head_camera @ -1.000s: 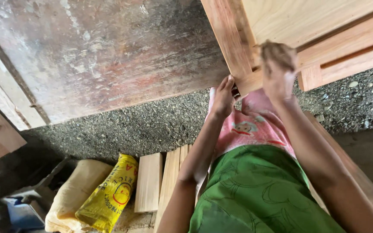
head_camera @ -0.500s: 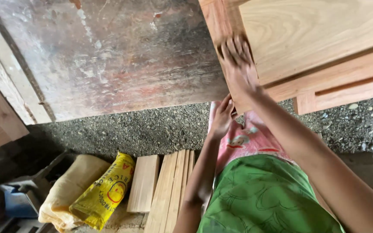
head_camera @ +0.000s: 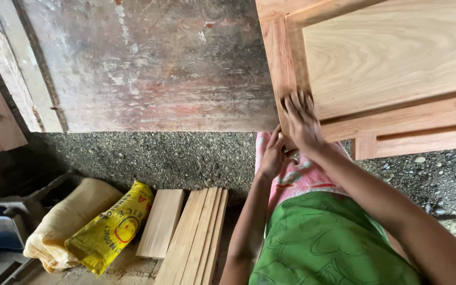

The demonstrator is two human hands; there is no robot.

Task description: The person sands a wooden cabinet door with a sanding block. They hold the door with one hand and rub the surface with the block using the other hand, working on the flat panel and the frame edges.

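In the head view, the right hand (head_camera: 302,122) lay flat, fingers spread wide, on the lower left corner of a pale wooden door panel (head_camera: 391,68) at the far right, pressing where its reddish frame meets the recessed board, while the left hand (head_camera: 273,154) curled loosely around the panel's lower edge just beneath, over a pink cloth (head_camera: 296,177) on the person's lap. To the left, a worn, stained board (head_camera: 149,68) leaned at the far side above gravel ground (head_camera: 159,158), and nearer lay a stack of short planks (head_camera: 191,232), a yellow sack (head_camera: 109,228) and a tan bag (head_camera: 67,219).
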